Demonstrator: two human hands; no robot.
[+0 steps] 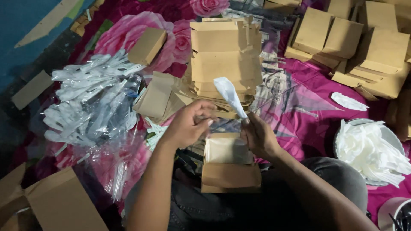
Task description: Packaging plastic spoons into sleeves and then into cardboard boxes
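Head view. The right hand [258, 136] is pinched shut on the lower end of a white wrapped utensil [230, 96], which stands up and tilts toward the upper left. Just below that hand, an open brown cardboard box [229, 164] rests on the person's lap; a pale packet lies in its upper half. The left hand [187, 125] is curled, its fingertips drawn together just left of the utensil's lower end and above the box's upper left corner; whether it grips anything cannot be told.

Taking the lap box as landmark: directly beyond it rises a stack of flat unfolded cartons [225, 60]. To its far left lies a heap of clear-wrapped white utensils [92, 102] on crumpled plastic film. To its right sits a round bowl [387, 134] filled with loose white utensils, and beyond the bowl a single white utensil [349, 102] lies on the floral cloth [299, 107]. Further back on the right, closed brown boxes [355, 42] are piled together. One small closed box [147, 45] lies beyond, to the upper left.
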